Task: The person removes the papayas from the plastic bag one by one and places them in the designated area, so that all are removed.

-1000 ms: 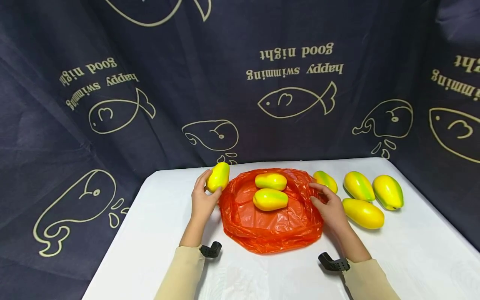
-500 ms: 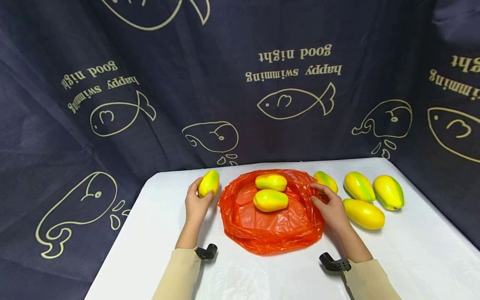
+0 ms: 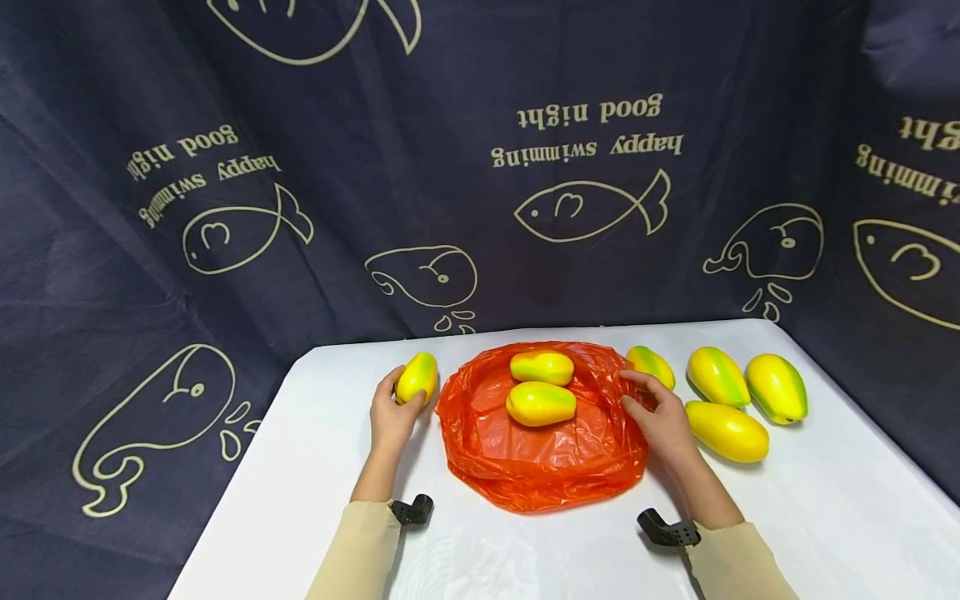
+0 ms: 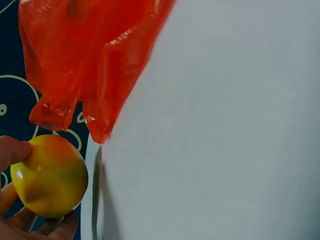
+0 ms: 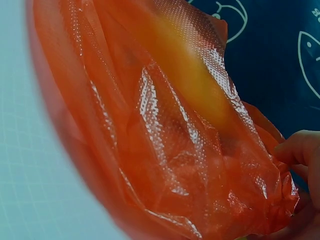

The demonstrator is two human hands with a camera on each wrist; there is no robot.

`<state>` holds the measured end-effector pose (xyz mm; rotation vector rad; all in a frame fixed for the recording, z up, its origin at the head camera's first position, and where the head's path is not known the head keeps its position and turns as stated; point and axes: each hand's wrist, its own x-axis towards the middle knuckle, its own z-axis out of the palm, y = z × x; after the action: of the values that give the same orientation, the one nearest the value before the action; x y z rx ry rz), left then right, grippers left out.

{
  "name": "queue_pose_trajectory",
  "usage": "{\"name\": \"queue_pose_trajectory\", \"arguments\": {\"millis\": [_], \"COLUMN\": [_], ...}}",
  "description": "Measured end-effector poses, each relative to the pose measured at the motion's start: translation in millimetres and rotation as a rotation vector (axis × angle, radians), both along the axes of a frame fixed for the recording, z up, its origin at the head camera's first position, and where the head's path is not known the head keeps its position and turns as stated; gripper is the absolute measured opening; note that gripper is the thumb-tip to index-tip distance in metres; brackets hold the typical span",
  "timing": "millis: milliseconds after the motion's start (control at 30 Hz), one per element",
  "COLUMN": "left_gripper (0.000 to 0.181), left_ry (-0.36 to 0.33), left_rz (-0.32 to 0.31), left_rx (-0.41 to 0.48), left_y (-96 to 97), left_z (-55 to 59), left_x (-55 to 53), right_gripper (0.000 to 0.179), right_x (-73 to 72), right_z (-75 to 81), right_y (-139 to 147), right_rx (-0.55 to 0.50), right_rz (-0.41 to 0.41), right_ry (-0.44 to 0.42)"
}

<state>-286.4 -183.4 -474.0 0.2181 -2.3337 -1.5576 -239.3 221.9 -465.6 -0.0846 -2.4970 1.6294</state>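
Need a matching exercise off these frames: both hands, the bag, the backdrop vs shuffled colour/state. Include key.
Column 1
1. Left hand
2. Right hand
3. Bag
4. Backdrop

Column 2
A. Dark, with pale fish drawings
B. Holding the bag's edge
C. Red and thin, seen between the hands
D. Gripping a yellow-green fruit outside the bag

Pairs: 1-D, 2-B, 3-C, 4-A

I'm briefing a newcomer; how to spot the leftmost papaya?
On the white table, find the red plastic bag. To its left is the person's left grip, holding the yellow-green papaya: the only one on that side, and the only one held.
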Motion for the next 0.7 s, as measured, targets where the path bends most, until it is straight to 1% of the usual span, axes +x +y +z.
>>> {"name": "queue_pose_trajectory", "arguments": {"millis": [100,233,433,700], "left_gripper": [0.062,0.062,0.062,0.063], "left_ry": [-0.008,-0.031,-0.044,-0.048], "left_rz": [0.013,0.002,-0.011,-0.022], "left_rx": [-0.027,-0.046,-0.036,-0.023], "left_y": [-1.0,-1.1,-0.3,1.3], "left_z": [-2.7,-3.6,-2.7,-3.5], "left_x": [0.2,1.4,3.2,1.8], "right_gripper": [0.044,0.044,0.044,0.044], "right_x": [-0.8,-1.3,-0.2,-0.1], "right_z": [-0.5,-1.2,-1.9,-2.4], "right_y": [-0.7,-0.8,-1.2,-1.1], "right_rx": [0.007,0.001,-0.007,-0.009], "right_rz": [0.002,0.005,-0.002,-0.008], "right_ry": [0.003,-0.002,-0.015,-0.022]}}
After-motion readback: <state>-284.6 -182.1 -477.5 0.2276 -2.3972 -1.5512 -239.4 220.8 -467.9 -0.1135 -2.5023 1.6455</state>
